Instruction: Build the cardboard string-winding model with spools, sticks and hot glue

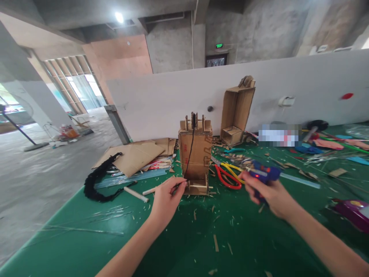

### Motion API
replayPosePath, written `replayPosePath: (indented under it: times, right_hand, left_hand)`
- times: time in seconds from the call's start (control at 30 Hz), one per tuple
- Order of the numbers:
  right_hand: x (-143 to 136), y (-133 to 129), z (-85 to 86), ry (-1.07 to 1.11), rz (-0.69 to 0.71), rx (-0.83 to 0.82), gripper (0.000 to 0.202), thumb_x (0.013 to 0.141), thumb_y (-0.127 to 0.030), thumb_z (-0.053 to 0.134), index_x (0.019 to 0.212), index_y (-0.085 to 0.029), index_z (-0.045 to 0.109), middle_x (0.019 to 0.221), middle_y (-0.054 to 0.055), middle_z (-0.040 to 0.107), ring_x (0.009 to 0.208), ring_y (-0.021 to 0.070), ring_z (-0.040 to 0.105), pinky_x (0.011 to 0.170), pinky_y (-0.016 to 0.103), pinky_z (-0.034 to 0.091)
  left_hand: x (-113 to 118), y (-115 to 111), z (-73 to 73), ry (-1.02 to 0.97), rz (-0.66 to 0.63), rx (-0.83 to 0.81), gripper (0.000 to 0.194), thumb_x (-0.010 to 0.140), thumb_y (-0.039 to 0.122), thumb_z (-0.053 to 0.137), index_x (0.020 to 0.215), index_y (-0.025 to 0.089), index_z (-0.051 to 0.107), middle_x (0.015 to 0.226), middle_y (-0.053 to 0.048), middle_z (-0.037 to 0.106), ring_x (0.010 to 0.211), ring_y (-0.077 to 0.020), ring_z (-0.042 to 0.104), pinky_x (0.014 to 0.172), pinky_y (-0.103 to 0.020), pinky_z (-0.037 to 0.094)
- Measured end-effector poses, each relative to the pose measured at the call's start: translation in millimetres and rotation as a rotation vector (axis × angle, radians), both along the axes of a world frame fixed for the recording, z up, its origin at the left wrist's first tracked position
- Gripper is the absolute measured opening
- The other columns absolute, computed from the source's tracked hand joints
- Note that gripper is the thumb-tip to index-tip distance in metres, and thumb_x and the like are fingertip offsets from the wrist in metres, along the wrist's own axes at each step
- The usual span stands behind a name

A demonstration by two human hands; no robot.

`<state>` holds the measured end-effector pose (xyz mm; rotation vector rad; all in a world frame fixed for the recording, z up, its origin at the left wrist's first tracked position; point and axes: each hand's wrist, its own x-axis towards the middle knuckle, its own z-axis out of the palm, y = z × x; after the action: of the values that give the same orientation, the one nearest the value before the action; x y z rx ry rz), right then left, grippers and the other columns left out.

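Note:
A cardboard structure [196, 154] stands upright on the green tabletop, with small posts on top and a thin wooden stick across its base. A black cord [190, 154] hangs from its top down the front. My left hand [170, 194] pinches the cord's lower end beside the base, left of the stick. My right hand [263, 190] is closed around a blue glue gun [263, 173] with a small red light; its nozzle points left and is blurred. Red-handled scissors [227, 181] and a yellow-handled tool [232, 171] lie between the structure and the gun.
Behind stands a second cardboard frame [238, 111] near the white partition [173, 92]. Flat cardboard [138, 154], a fuzzy black strip [96, 181] and a pale rod [136, 194] lie left. A purple object [353, 213] is at right. Scraps litter the green table [178, 246].

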<state>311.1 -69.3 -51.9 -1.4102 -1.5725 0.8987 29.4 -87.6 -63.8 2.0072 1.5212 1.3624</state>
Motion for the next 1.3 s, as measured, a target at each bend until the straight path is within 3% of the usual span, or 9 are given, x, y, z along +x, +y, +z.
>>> replayPosePath:
  times: [0.03,0.1,0.27,0.6,0.83,1.3]
  right_hand:
    - [-12.8,-4.8,-4.7,0.164,0.129,-0.091,0.044,0.075,-0.062,0.052,0.084,-0.019,0.055,0.053,-0.004,0.046,0.04,0.011,0.042,0.039,0.027,0.034]
    - [-35.6,-13.0,-13.4,0.32,0.253,-0.216,0.045,0.071,-0.061,0.059,0.083,-0.018,0.055,0.052,-0.005,0.047,0.039,0.0081,0.039,0.037,0.024,0.031]
    - [-59.5,-17.3,-22.8,0.24,0.391,-0.288,0.042,0.073,-0.06,0.059,0.071,-0.019,0.049,0.049,-0.006,0.05,0.034,0.0044,0.035,0.039,0.022,0.028]
    - [-57.7,-16.1,-28.8,0.161,0.428,-0.283,0.048,0.074,-0.067,0.051,0.064,-0.021,0.043,0.047,-0.007,0.042,0.038,0.006,0.036,0.041,0.022,0.03]
    - [-57.2,-14.0,-32.6,0.148,0.441,-0.295,0.048,0.075,-0.068,0.05,0.068,-0.021,0.044,0.047,-0.008,0.041,0.039,0.0064,0.035,0.043,0.023,0.032]
    - [-57.6,-12.8,-36.1,0.153,0.398,-0.313,0.048,0.074,-0.068,0.051,0.066,-0.021,0.043,0.048,-0.008,0.039,0.039,0.0063,0.036,0.043,0.023,0.032]
  left_hand:
    - [0.1,-0.2,-0.3,0.0,-0.006,-0.005,0.02,0.086,0.025,0.051,0.09,0.016,0.069,0.084,-0.005,0.07,0.071,-0.0145,0.062,0.062,-0.022,0.048]
    - [-0.1,-0.1,-1.4,0.013,-0.018,-0.008,0.022,0.088,0.026,0.049,0.09,0.016,0.069,0.084,-0.005,0.07,0.071,-0.0145,0.062,0.063,-0.023,0.048]
    - [-0.7,1.8,-3.3,0.058,-0.011,-0.003,0.02,0.087,0.025,0.05,0.087,0.017,0.069,0.08,-0.004,0.069,0.067,-0.0136,0.06,0.06,-0.022,0.046]
    - [0.3,2.7,-4.1,0.069,-0.009,-0.013,0.018,0.086,0.023,0.051,0.085,0.017,0.068,0.08,-0.003,0.069,0.069,-0.0136,0.06,0.062,-0.022,0.045]
    - [3.2,-0.9,0.8,0.099,-0.007,0.038,0.016,0.084,0.021,0.053,0.082,0.018,0.068,0.073,-0.001,0.067,0.059,-0.0109,0.054,0.057,-0.021,0.042]
    - [4.1,-1.7,1.4,0.13,-0.006,0.04,0.015,0.083,0.018,0.054,0.083,0.017,0.069,0.074,-0.001,0.068,0.056,-0.0098,0.051,0.054,-0.02,0.04]
